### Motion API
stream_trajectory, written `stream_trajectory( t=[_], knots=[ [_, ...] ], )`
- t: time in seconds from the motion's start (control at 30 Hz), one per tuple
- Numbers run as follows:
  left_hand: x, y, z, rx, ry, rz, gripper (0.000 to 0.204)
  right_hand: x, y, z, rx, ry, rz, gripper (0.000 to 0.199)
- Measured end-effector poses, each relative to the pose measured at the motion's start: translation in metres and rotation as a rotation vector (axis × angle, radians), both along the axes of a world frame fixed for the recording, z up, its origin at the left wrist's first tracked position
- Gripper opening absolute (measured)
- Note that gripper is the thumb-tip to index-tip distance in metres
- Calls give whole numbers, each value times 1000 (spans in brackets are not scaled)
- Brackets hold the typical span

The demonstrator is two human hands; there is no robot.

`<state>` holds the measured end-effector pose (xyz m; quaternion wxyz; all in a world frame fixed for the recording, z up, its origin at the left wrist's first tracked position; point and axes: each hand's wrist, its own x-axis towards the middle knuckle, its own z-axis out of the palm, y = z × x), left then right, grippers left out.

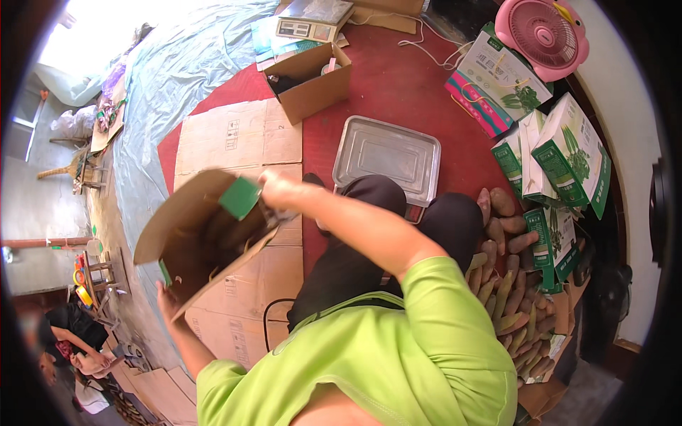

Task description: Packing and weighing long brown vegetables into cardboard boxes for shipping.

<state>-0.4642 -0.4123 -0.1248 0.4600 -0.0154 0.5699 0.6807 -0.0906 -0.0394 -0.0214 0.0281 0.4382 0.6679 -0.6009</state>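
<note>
An open cardboard box (213, 241), brown inside with green patches at its flaps, is tilted over to my left above flattened cardboard. My right hand (278, 192) reaches across my body and grips its far right edge, somewhat blurred. On the near left side, my left hand (168, 302) is closed on the edge of the same box. The box's inside is in shadow, so I cannot tell whether it holds anything. Under it lies the flattened cardboard (238, 145). A shallow metal tray (387, 160) stands on a scale just beyond my knees.
To my right lie several long green and reddish-brown root vegetables (508, 284). Beyond them stand green-and-white printed cartons (568, 153) and a pink fan (543, 35). A smaller brown box (320, 92) sits ahead. Another person (74, 341) is at the far left.
</note>
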Motion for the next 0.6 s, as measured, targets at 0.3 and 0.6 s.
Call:
stream_trajectory(
  t=[0.3, 0.6],
  knots=[
    [-21, -186, 39, -398, 15, -245, 54, -54, -157, -92, -316, -111, 590, 27],
    [26, -103, 51, -790, 384, -253, 53, -48, -107, -113, -124, 286, 245, 41]
  ],
)
